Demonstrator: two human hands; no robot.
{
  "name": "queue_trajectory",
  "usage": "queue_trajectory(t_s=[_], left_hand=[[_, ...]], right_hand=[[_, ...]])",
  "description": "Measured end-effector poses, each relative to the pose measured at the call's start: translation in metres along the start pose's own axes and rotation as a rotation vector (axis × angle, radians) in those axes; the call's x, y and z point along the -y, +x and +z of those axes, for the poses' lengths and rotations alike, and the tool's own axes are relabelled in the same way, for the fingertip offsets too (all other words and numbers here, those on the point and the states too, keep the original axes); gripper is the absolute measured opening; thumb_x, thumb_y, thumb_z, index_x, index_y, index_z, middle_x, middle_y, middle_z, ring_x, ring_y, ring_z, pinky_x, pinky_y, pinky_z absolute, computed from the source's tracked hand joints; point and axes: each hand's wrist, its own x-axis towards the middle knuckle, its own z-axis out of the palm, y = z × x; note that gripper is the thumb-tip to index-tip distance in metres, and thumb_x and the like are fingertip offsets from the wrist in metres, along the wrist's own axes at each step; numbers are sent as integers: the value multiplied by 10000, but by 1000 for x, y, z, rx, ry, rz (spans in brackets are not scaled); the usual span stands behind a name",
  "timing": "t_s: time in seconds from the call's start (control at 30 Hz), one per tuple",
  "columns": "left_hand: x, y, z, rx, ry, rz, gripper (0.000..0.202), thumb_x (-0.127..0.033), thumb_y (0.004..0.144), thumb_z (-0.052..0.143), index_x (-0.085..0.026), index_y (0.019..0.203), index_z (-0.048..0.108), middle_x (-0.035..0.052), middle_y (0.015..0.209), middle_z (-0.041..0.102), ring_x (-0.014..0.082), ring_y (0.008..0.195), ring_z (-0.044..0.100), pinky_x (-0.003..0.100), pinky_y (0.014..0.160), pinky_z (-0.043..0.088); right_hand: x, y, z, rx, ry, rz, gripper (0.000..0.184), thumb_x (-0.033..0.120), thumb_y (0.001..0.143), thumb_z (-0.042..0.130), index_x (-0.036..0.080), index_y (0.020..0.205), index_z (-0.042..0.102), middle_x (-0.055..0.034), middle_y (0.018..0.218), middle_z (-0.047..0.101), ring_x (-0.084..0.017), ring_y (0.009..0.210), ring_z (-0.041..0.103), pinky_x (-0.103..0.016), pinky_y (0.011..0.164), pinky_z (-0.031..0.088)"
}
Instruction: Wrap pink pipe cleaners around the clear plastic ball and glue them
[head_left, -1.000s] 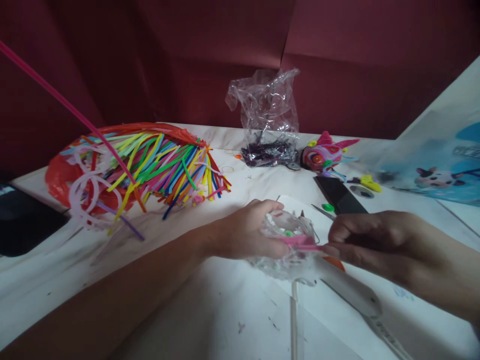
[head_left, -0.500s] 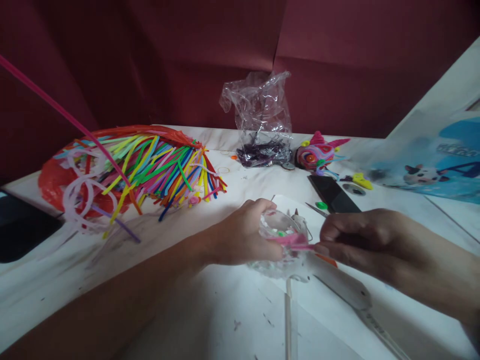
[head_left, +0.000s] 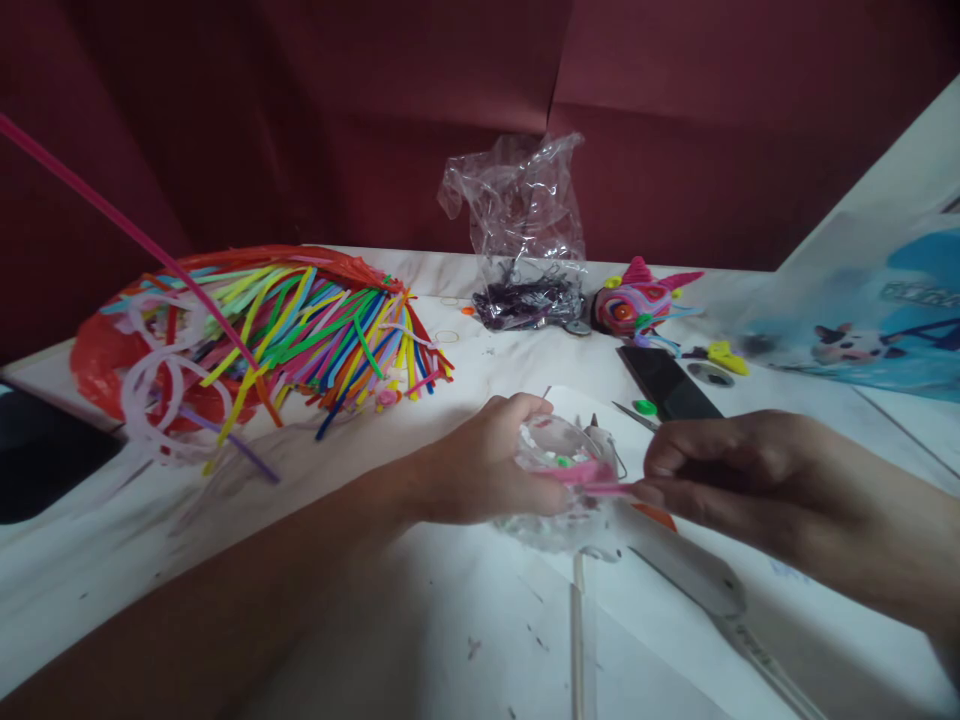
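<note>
My left hand (head_left: 487, 465) is wrapped round a clear plastic cup (head_left: 551, 435), its thumb near the rim and its fingers along the near side. A pink pipe cleaner (head_left: 581, 474) lies across the cup's side. My right hand (head_left: 739, 490) is closed in a pinch at the right end of this strip, with its fingertips close to the cup. White and green bits show in the cup. Beneath and behind it is a white hot glue gun (head_left: 686, 570), partly hidden, with a wire stand and an orange part. A clear glue stick (head_left: 577, 640) points toward me.
Many coloured pipe cleaners (head_left: 322, 335) spill from a red bag on the left. Behind stands a clear bag (head_left: 525, 290) of dark strands, beside a pink horned figure (head_left: 637, 300). A black phone (head_left: 667, 385), scissors tip and green piece (head_left: 645, 407) lie to the right.
The view has shifted slightly. Both hands keep their grip on the cup and the pink pipe cleaner, with only a tiny movement of the right hand.
</note>
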Motion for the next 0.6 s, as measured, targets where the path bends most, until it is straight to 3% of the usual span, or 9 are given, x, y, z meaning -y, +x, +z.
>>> queue_trajectory(t_s=[0.1, 0.17, 0.27, 0.6], left_hand=[[-2, 1, 1, -4, -19, 13, 787, -347, 631, 702, -82, 1314, 415, 186, 1340, 456, 333, 1193, 467, 434, 990, 387], [-3, 1, 2, -18, -34, 1, 767, -342, 617, 696, -96, 1293, 429, 176, 1325, 469, 335, 1204, 455, 430, 989, 387], [-4, 0, 3, -33, -46, -25, 744, -342, 617, 683, -120, 1280, 430, 171, 1333, 462, 340, 1203, 458, 436, 977, 393], [-3, 0, 1, 25, -53, -31, 749, -378, 657, 654, -136, 1312, 382, 181, 1361, 432, 332, 1221, 444, 436, 968, 395]], right_hand=[[-3, -1, 0, 13, 19, -37, 840, 860, 983, 426, 81, 721, 599, -57, 637, 436, -124, 528, 403, -109, 429, 321], [-5, -2, 0, 9, 16, -50, 709, 713, 1018, 468, 81, 715, 578, -46, 625, 426, -121, 512, 396, -110, 417, 301], [-7, -1, 1, 3, -12, -73, 475, 473, 963, 447, 87, 705, 551, -28, 606, 407, -117, 492, 390, -115, 404, 277], [-6, -1, 2, 3, -12, -84, 441, 430, 958, 433, 93, 698, 548, -22, 612, 411, -109, 495, 387, -117, 413, 292]])
